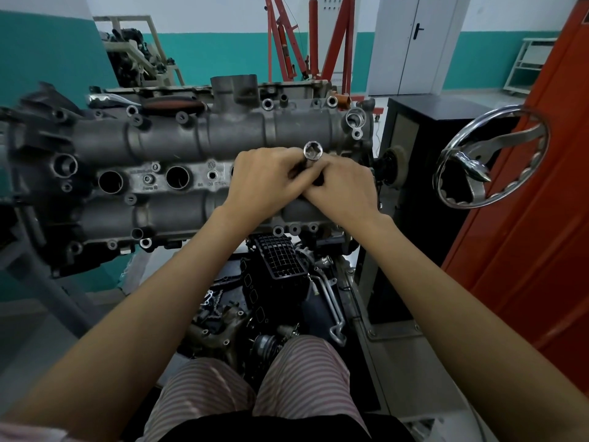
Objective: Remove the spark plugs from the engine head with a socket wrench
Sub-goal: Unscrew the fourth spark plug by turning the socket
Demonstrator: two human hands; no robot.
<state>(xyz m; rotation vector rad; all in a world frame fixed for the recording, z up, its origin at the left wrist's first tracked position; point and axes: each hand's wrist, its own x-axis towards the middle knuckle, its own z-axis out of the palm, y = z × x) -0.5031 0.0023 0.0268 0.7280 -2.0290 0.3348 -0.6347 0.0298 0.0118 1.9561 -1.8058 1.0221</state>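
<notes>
A grey engine head (197,138) lies across the view on a stand, with two open spark plug wells (111,182) left of centre. Both my hands meet over its right part. My left hand (264,178) and my right hand (342,189) both grip a chrome socket (313,152), whose open hex end points up toward the camera. The rest of the tool and the wells under my hands are hidden.
A chrome handwheel (492,156) sticks out of the orange stand (541,186) at right. A black cabinet (424,122) stands behind it. Loose engine parts and a black plastic manifold (277,266) lie below the head, near my knees. A red engine hoist (306,43) stands at the back.
</notes>
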